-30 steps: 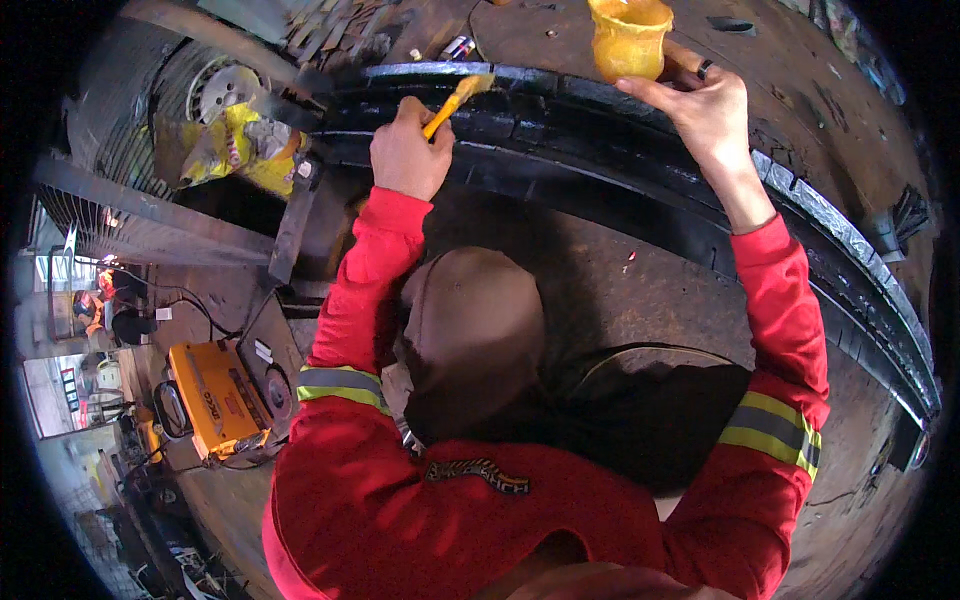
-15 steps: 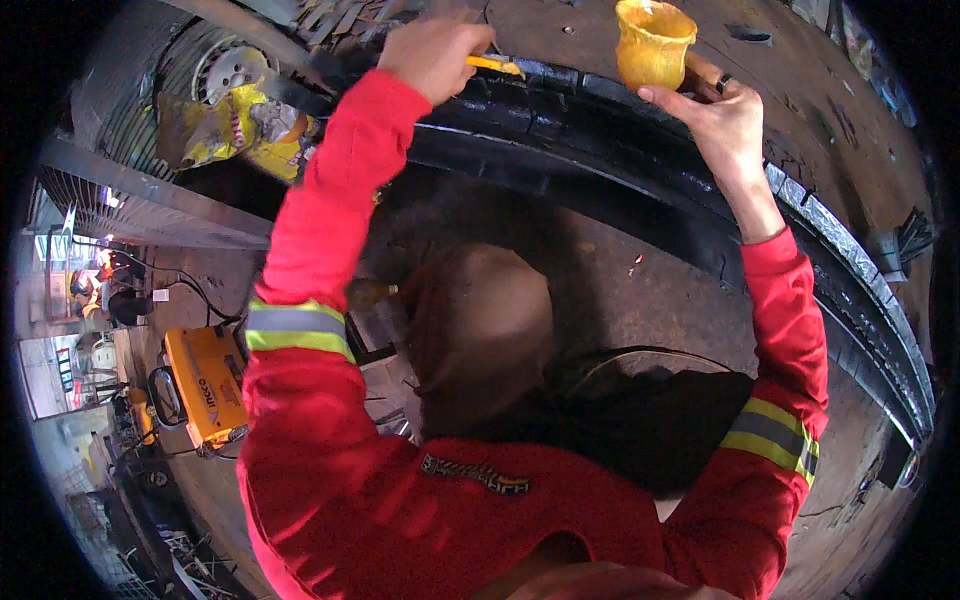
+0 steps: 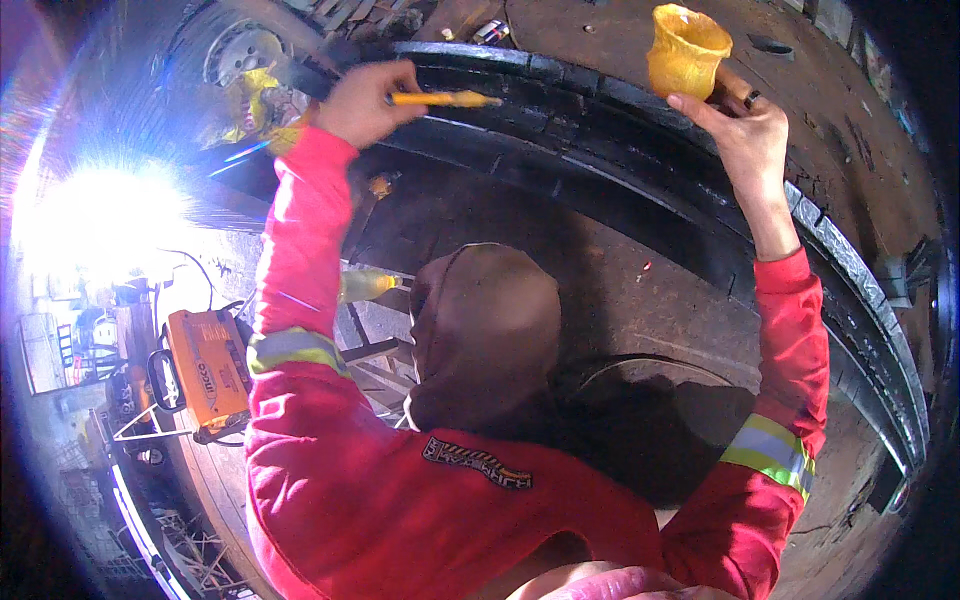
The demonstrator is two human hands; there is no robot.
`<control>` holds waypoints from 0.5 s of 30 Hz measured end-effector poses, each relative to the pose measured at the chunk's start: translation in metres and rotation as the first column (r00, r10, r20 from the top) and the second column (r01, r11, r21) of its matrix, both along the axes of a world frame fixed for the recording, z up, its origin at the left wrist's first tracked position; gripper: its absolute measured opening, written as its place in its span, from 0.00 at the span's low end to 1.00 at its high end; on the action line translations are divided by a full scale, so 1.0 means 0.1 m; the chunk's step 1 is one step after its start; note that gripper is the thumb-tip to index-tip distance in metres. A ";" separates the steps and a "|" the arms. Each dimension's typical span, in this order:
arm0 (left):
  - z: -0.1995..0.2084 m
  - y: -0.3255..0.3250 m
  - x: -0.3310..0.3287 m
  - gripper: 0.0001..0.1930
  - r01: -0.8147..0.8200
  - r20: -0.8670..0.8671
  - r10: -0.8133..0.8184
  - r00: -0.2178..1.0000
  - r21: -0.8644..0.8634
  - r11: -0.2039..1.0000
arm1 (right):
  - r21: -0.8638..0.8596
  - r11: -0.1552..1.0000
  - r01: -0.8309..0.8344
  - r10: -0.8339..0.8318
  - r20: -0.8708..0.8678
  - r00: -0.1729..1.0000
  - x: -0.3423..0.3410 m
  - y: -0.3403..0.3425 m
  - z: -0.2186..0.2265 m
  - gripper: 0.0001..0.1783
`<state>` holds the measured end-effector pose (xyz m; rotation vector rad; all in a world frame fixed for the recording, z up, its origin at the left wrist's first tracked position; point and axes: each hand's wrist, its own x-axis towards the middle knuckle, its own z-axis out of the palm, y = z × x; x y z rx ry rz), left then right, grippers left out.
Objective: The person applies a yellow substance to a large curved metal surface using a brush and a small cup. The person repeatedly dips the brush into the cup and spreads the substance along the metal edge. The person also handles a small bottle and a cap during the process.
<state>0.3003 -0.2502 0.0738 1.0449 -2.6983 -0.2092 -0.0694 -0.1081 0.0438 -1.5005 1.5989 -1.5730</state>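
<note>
My left hand point(image 3: 368, 105) is closed around the end of a slim yellow brush-like stick point(image 3: 442, 99), whose tip points right over the dark curved metal piece point(image 3: 560, 125). Whether the tip has bristles is too small to tell. Over on the right, my right hand point(image 3: 745, 125) grips a yellow cup point(image 3: 687, 52) with a flared, uneven rim, fingers behind it and thumb in front. The cup is held up above the far side of the curved piece, tilted slightly. What lies inside it is not visible.
An orange machine point(image 3: 207, 368) with a black handle stands on the left. Beyond my left arm is a blinding white glare point(image 3: 115, 215). A clear yellowish bottle point(image 3: 366, 286) is beside my left forearm, and a crumpled yellow bag point(image 3: 255, 105) lies farther off.
My left hand has moved left and slightly nearer with the stick. My right hand has shifted a little right and nearer with the cup. A bright white glare has appeared at the left.
</note>
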 end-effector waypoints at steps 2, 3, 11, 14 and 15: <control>-0.46 0.10 -0.12 0.12 -0.090 -0.194 0.098 0.976 0.050 0.995 | 0.038 0.999 0.009 -0.008 -0.025 1.000 -0.01 0.00 -0.01 0.27; -0.64 0.12 -0.15 0.12 -0.171 -0.200 0.173 0.964 0.030 0.985 | 0.047 0.999 0.003 -0.002 -0.026 1.000 0.04 0.01 -0.02 0.28; -0.92 -0.08 0.29 0.12 -0.728 -0.186 0.704 0.685 -0.152 0.668 | 0.022 1.000 0.004 -0.005 0.027 1.000 0.07 0.02 -0.07 0.29; -0.87 -0.09 0.31 0.15 -0.796 -0.152 0.782 0.605 -0.128 0.591 | 0.003 1.000 0.012 -0.012 0.015 1.000 -0.01 -0.01 -0.09 0.29; -0.92 -0.15 0.27 0.16 -0.800 -0.124 0.792 0.598 -0.148 0.581 | -0.005 1.000 0.013 -0.013 0.010 1.000 -0.02 -0.02 -0.10 0.29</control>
